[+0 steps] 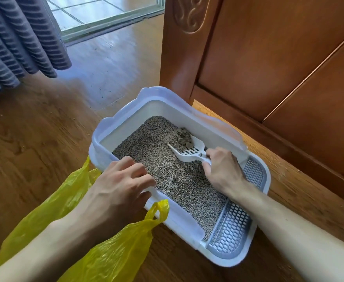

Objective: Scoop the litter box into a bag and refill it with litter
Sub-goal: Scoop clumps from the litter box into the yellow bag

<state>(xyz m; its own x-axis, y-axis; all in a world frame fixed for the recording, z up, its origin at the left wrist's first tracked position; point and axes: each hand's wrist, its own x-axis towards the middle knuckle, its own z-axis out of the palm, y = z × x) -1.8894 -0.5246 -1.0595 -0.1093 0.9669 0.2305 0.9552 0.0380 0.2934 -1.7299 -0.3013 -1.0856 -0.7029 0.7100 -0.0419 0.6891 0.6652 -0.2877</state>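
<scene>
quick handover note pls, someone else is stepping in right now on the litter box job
Right hand grips the white scoop, which carries clumps at the far end of the litter box.
Left hand holds the box's near rim.
Yellow bag lies on the floor beside the box, under the left arm.
Done: clumps on the scoop.
Left: tip them into the bag, finish scooping, refill; no fresh litter in view.
</scene>
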